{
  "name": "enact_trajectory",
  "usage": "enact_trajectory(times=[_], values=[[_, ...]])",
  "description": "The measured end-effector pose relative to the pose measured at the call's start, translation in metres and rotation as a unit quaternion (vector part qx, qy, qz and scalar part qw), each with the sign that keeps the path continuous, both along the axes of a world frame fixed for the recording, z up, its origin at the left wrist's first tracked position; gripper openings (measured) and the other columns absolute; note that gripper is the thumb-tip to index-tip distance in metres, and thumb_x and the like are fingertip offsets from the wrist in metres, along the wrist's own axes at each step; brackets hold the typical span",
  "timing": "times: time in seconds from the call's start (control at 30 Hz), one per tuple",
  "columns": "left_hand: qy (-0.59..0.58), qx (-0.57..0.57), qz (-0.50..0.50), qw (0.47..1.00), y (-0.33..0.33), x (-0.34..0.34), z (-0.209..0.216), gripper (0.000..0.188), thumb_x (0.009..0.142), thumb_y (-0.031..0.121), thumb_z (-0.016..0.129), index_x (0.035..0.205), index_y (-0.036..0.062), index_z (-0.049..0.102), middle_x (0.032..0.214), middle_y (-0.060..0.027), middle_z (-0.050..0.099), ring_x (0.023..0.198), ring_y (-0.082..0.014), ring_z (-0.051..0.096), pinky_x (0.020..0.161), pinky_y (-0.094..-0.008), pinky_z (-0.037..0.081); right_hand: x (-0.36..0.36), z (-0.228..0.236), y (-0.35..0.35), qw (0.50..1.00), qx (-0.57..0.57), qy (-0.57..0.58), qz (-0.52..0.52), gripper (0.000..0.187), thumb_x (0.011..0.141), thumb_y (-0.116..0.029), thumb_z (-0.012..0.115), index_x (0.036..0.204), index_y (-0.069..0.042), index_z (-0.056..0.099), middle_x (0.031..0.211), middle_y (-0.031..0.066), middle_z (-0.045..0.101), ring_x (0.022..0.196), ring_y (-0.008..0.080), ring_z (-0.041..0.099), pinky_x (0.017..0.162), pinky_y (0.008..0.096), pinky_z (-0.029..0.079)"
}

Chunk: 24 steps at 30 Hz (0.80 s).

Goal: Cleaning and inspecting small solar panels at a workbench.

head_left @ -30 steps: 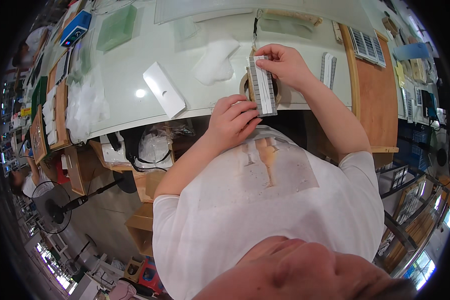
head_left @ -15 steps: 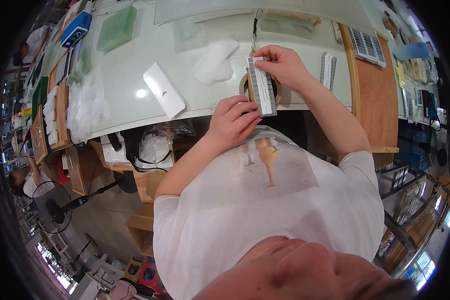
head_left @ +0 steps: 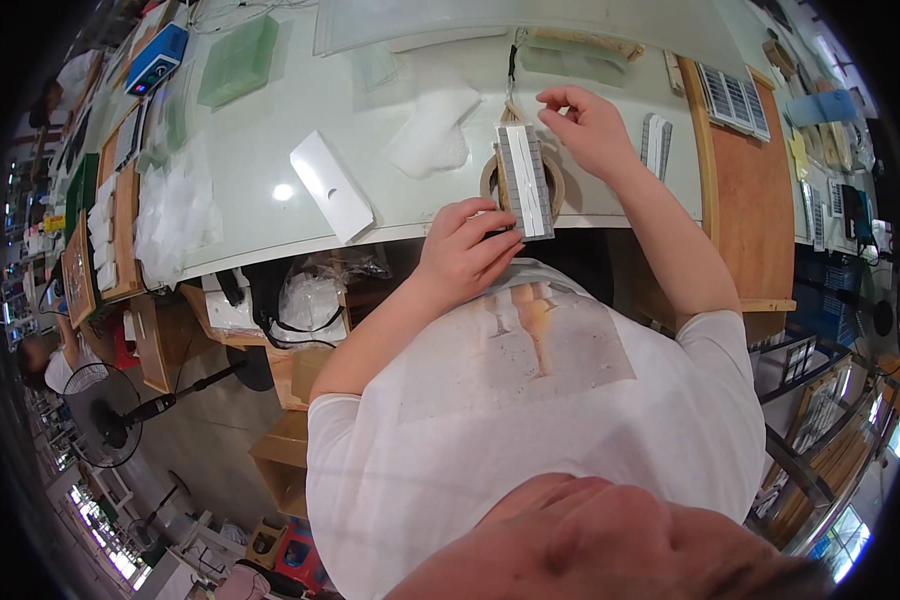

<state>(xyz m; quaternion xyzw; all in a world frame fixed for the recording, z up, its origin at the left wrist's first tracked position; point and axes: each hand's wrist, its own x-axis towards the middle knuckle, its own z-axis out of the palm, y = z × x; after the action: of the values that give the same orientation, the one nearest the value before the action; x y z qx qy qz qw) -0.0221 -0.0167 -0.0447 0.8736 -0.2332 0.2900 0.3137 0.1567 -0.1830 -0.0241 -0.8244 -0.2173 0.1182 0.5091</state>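
Note:
A narrow grey gridded panel (head_left: 516, 165) with white strips down its length rests on a tan tape roll (head_left: 557, 187) near the table's front edge. My left hand (head_left: 468, 245) grips the panel's lower left side with bent fingers, the thumb hidden. Up and right of the panel, my right hand (head_left: 588, 132) is lifted clear, its thumb and forefinger apart and nothing visible between them. A second grey panel (head_left: 656, 146) with a white middle lies to the right of that hand. Above the held panel is a tan piece with a dark cord (head_left: 512, 70).
Left of my hands lie a white open box (head_left: 330, 187) and crumpled white foam sheet (head_left: 435, 130). Greenish glass sheets (head_left: 238, 62) and a blue device (head_left: 157, 60) sit farther left. A wooden board (head_left: 748, 190) borders the right side; a large clear sheet (head_left: 530, 22) spans the back.
My right hand has let go of the panel's upper end and moved slightly right, away from it. My left hand stays at the lower end.

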Motion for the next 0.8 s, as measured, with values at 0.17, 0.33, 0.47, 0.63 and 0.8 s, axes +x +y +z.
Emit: enact_trajectory(times=[0.17,0.33,0.47,0.63,0.8], values=[[0.003,0.001,-0.004,1.000,0.001,0.000,-0.001,0.028,0.063,0.008,0.078,0.090,0.0102,0.068,0.102,-0.0024,0.062,0.098,-0.0259,0.055,0.081,-0.0345,0.047,0.000,-0.009,-0.010,0.993,-0.058,-0.077,0.064,0.015,0.086,-0.007,0.059,0.099,-0.005,0.065,0.089,0.0040,0.059,0.077,0.0131,0.054,0.071,0.0260,0.045],[-0.002,0.001,-0.003,1.000,0.001,0.000,-0.002,0.028,0.063,0.008,0.078,0.090,0.0105,0.068,0.101,-0.0021,0.062,0.099,-0.0258,0.055,0.081,-0.0344,0.047,-0.005,-0.008,-0.008,0.991,-0.070,-0.088,0.079,0.015,0.086,-0.005,0.056,0.099,-0.004,0.065,0.087,0.0049,0.057,0.078,0.0154,0.055,0.072,0.0267,0.045],[-0.003,0.004,-0.004,1.000,0.001,0.000,-0.001,0.028,0.063,0.008,0.078,0.090,0.0108,0.068,0.101,-0.0017,0.063,0.099,-0.0256,0.055,0.081,-0.0341,0.047,-0.007,-0.008,-0.007,0.987,-0.081,-0.116,0.077,0.015,0.086,-0.005,0.056,0.099,-0.004,0.065,0.086,0.0054,0.057,0.078,0.0169,0.055,0.071,0.0273,0.045],[-0.012,0.003,-0.003,1.000,0.001,0.001,-0.002,0.027,0.064,0.010,0.077,0.090,0.0111,0.068,0.102,-0.0012,0.062,0.098,-0.0252,0.056,0.078,-0.0345,0.047,-0.011,-0.006,-0.007,0.975,-0.103,-0.178,0.081,0.015,0.085,-0.006,0.057,0.098,-0.006,0.065,0.087,0.0071,0.058,0.078,0.0216,0.058,0.070,0.0297,0.047],[-0.021,0.001,-0.002,1.000,0.001,0.001,-0.002,0.026,0.065,0.010,0.077,0.089,0.0112,0.068,0.101,-0.0007,0.062,0.097,-0.0248,0.057,0.075,-0.0350,0.047,-0.015,-0.002,-0.005,0.962,-0.131,-0.225,0.081,0.015,0.085,-0.007,0.058,0.098,-0.007,0.065,0.090,0.0074,0.060,0.079,0.0256,0.060,0.069,0.0325,0.049]])
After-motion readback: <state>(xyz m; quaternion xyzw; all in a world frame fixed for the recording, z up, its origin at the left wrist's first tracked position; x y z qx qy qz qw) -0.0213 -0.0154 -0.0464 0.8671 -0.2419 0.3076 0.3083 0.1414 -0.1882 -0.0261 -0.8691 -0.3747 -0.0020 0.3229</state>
